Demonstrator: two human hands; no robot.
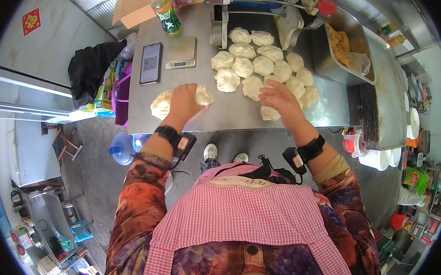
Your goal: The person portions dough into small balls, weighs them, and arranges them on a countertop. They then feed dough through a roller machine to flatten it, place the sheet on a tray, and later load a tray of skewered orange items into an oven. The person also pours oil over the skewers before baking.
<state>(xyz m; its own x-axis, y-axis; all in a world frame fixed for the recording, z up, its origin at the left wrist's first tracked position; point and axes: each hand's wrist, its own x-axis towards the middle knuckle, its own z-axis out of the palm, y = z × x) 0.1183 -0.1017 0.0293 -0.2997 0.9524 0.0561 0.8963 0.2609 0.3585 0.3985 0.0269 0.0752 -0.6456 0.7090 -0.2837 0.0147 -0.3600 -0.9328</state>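
Note:
Pale dough shows on both sides of my left hand (183,103), one lump (161,105) to its left and another (203,94) at its fingertips. My left fingers are curled round the dough at the right; I cannot tell whether the two lumps join under the palm. My right hand (282,101) hovers at the near edge of a cluster of rounded dough pieces (242,67), its fingers apart and partly covering some of them. One dough piece (270,113) lies just below its fingers at the table edge. Nothing is visibly gripped in my right hand.
On the metal table (204,119) are a phone (151,63), a small scale (181,52) and a green-labelled bottle (166,13). A machine with red knobs (327,7) stands behind the dough. At right are a metal tub (327,53) of orange-brown food and stacked dark trays (370,119).

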